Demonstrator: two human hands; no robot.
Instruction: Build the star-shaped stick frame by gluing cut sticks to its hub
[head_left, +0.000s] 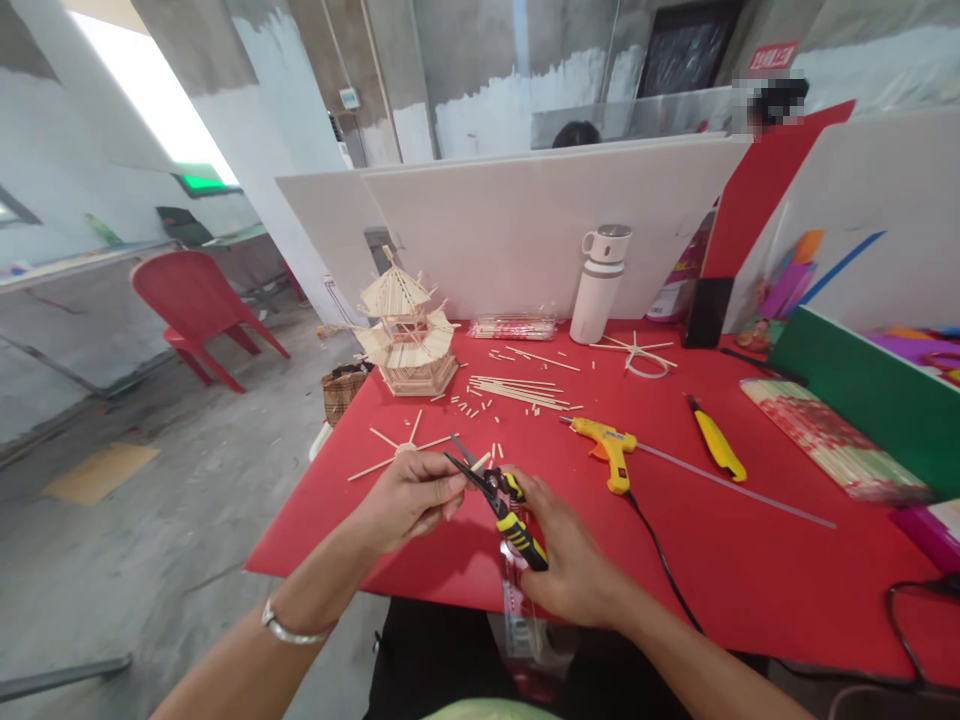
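Observation:
My right hand (566, 545) is wrapped round the yellow-and-black grips of a pair of shears (523, 537), whose dark blades stand apart and point up and left. My left hand (416, 495) is closed in a pinch on a thin wooden stick (481, 462), its pale end showing between the blades. Just beyond the left hand, a star-shaped frame of sticks (406, 447) lies flat on the red tabletop (420, 570). Farther back stands a small pagoda model (409, 340) built of sticks. Loose sticks (517, 390) and short cut pieces (469, 408) lie beyond the shears.
A yellow glue gun (615, 450) with a trailing cord lies to the right, near a yellow utility knife (718, 440). A white bottle (600, 285) and a second star frame (636, 350) stand near the white partition (487, 240). Bagged sticks (832, 440) lie far right.

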